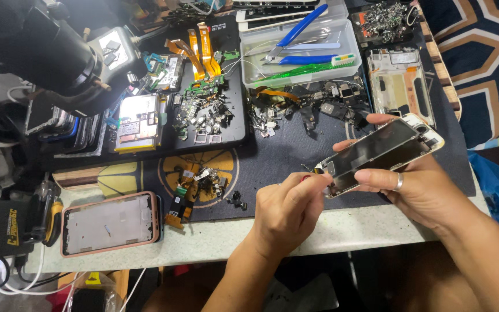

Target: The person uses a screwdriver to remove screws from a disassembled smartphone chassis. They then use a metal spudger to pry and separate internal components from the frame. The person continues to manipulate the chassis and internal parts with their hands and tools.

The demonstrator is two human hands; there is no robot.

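My right hand [420, 188], with a ring on one finger, grips a stripped phone frame with a silvery metal plate [379, 151], tilted above the dark work mat [284, 156]. My left hand [289, 209] is closed on a small tool with a red handle, only a sliver of which shows; its fingertips press at the lower left end of that frame. The tool's tip is hidden by my fingers.
A pink-edged phone frame [110, 223] lies at the front left. Loose small parts [203, 179] and flex cables [200, 49] litter the mat. A clear tray [301, 49] holds blue-handled cutters. Another phone frame [399, 81] lies far right. A microscope [36, 49] looms at left.
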